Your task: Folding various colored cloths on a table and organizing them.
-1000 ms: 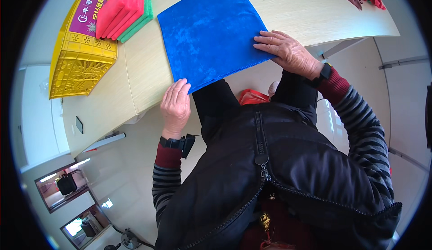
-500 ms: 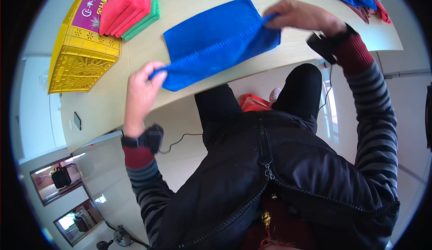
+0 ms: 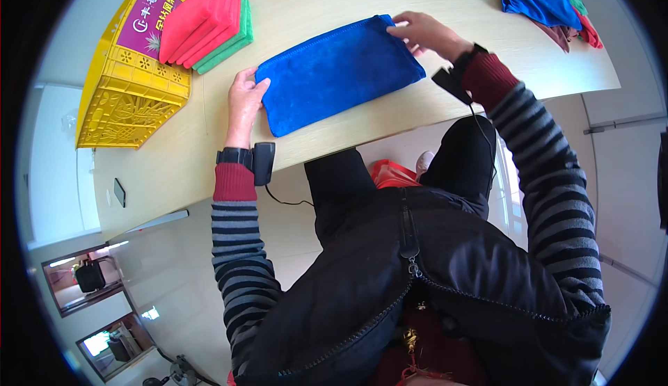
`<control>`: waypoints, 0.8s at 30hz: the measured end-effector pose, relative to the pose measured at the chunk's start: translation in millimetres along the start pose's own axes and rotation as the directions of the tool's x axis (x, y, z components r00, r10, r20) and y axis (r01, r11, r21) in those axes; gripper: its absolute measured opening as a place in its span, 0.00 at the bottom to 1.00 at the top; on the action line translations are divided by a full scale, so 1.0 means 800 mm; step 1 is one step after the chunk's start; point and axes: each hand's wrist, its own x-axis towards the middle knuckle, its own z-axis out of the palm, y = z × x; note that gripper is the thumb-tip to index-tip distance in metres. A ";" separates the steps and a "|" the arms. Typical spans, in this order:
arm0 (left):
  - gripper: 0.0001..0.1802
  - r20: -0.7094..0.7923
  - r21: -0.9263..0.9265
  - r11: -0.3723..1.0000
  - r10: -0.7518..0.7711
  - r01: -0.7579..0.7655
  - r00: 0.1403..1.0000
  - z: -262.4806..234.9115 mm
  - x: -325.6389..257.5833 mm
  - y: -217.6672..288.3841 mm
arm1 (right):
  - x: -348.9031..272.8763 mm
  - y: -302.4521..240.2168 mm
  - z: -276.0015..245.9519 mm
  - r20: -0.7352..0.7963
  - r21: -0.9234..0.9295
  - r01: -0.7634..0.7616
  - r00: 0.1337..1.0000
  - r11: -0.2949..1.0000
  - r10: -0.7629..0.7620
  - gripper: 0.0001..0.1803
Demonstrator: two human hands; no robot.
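A blue cloth (image 3: 341, 73) lies folded on the table in front of me, its stitched far edge running along the fold's far side. At its left end, my left hand (image 3: 245, 104) pinches the upper corner between thumb and fingers. My right hand (image 3: 431, 35) has its thumb and fingers closed on the far right corner. The cloth looks mostly flat, with small creases near the right end.
On the pale table (image 3: 229, 156), a stack of folded red cloths (image 3: 198, 21) and green cloths (image 3: 226, 49) leans by a yellow plastic crate (image 3: 132, 108) at left. Crumpled cloths (image 3: 539, 0) lie at the far right. A dark flat object (image 3: 120, 193) rests near the left edge.
The near flap, held raised before, now lies over the cloth with its edge at the far side. Both hands have moved inward, and the cloth forms a narrower rectangle.
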 end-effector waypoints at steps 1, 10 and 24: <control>0.23 -0.002 0.001 1.000 0.001 -0.001 1.000 -0.001 -0.008 -0.005 | -0.014 0.003 0.006 -0.028 0.001 0.009 1.000 1.000 -0.009 0.29; 0.32 -0.225 0.100 0.980 0.191 -0.172 0.955 0.042 -0.097 -0.024 | -0.100 -0.004 0.072 -0.362 -0.248 0.102 0.913 0.963 -0.190 0.29; 0.28 -0.329 0.469 0.875 0.297 -0.118 0.896 0.074 -0.162 0.017 | -0.166 0.024 0.083 -0.506 -0.393 0.086 0.811 0.916 -0.293 0.21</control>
